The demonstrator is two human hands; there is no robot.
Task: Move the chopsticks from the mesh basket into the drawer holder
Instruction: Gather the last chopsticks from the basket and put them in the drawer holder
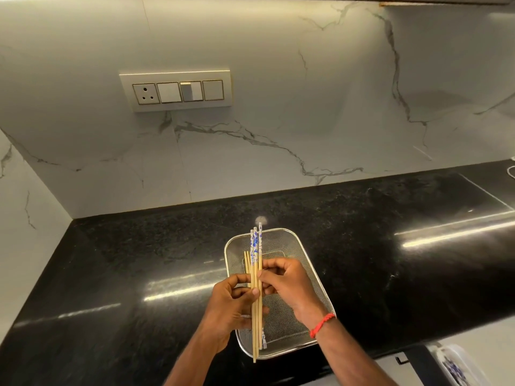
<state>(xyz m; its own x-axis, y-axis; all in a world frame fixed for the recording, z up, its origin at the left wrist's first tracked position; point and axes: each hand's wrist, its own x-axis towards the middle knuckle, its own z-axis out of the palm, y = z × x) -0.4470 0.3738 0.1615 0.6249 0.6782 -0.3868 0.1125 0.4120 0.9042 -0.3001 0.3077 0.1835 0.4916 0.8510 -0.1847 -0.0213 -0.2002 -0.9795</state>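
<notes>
A bundle of several chopsticks (255,254), some plain wood and some with blue-and-white patterned ends, is held lengthwise just above a rectangular metal mesh basket (299,246) on the black countertop. My left hand (231,305) grips the bundle near its middle, thumb across the sticks. Fingertips of my right hand (287,282) pinch the sticks from the right side. One patterned stick end (264,339) shows low in the basket by the bundle. Part of an open drawer with a white holder (457,366) shows at the bottom right.
The black granite countertop (139,260) runs left to right, with a marble backsplash behind it. A switch and socket plate (176,90) is on the wall. A white cable (511,169) lies at the far right edge. The counter's front edge is just below the basket.
</notes>
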